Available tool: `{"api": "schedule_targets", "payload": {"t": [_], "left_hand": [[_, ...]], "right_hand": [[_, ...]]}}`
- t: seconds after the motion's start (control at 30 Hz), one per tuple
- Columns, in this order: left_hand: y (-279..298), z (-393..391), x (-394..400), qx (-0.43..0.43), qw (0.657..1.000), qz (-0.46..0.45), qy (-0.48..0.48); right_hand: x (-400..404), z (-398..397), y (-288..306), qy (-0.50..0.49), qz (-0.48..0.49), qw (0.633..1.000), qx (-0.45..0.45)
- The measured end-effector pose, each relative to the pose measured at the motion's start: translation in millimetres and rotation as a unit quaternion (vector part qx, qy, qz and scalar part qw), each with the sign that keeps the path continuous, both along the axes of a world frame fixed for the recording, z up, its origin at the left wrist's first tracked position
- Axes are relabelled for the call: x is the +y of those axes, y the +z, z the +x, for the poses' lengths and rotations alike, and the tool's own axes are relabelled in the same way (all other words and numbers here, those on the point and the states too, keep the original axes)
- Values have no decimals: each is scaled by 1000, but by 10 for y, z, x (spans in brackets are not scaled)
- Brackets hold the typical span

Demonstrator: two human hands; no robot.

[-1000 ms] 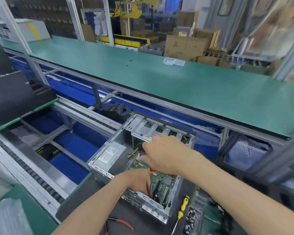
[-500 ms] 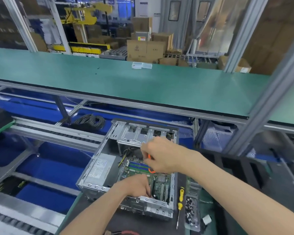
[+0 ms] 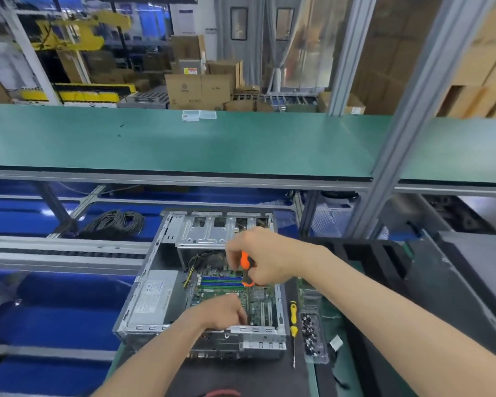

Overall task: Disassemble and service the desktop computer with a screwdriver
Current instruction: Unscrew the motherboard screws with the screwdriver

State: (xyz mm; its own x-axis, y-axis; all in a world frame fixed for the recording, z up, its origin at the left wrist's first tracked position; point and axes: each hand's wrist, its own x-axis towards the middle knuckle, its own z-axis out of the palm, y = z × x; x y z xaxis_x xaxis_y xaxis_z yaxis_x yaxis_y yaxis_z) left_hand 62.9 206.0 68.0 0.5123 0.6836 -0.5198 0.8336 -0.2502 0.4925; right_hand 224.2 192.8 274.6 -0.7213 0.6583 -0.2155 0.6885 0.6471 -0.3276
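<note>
Two long green benches [image 3: 241,144] ran across my view, and below them, on the dark mat, lay the desktop computer [image 3: 201,285] on its side with the cover off and the motherboard [image 3: 226,285] open to me. Its silver power supply [image 3: 152,296] sat in the left of the case and the drive cage [image 3: 221,230] at the far end. My right hand [image 3: 267,259] hung above the board, fingers curled tight round the orange screwdriver [image 3: 246,267], the shaft pointing down into the case; where its tip met the board I could not see. My left hand [image 3: 221,313] reached over the near wall of the case, fingers bent down onto the board near the expansion slots, though whether they pinched a screw or only steadied things I could not tell. A spare yellow screwdriver [image 3: 293,325] lay just right of the case, with a clear tray of screws [image 3: 312,336] beside it. I judged the step in hand to be backing out a board screw. To do it well I would have kept the driver upright and seated square in the screw head, pressed down firmly while turning slowly, kept the tip off the traces and the memory slots [image 3: 221,280], and had my left fingers ready to catch the loosened screw before it dropped under the board.
</note>
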Motion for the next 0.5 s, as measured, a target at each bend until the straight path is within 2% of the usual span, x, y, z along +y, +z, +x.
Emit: {"api": "schedule_targets", "payload": {"t": [0.07, 0.13, 0.2, 0.4, 0.5], "left_hand": [[2, 11, 8, 9, 1000, -5, -11], [13, 25, 14, 16, 1000, -9, -21], [17, 41, 28, 21, 999, -9, -32], [22, 102, 65, 47, 997, -32, -50], [-48, 147, 102, 68, 993, -42, -85]], "right_hand": [[-32, -13, -11, -22, 16, 1000, 15], [-50, -39, -42, -64, 97, 993, -30], [-67, -78, -48, -101, 130, 984, -68], [-88, -72, 31, -35, 9, 999, -23], [-101, -53, -1, -70, 61, 995, -31]]}}
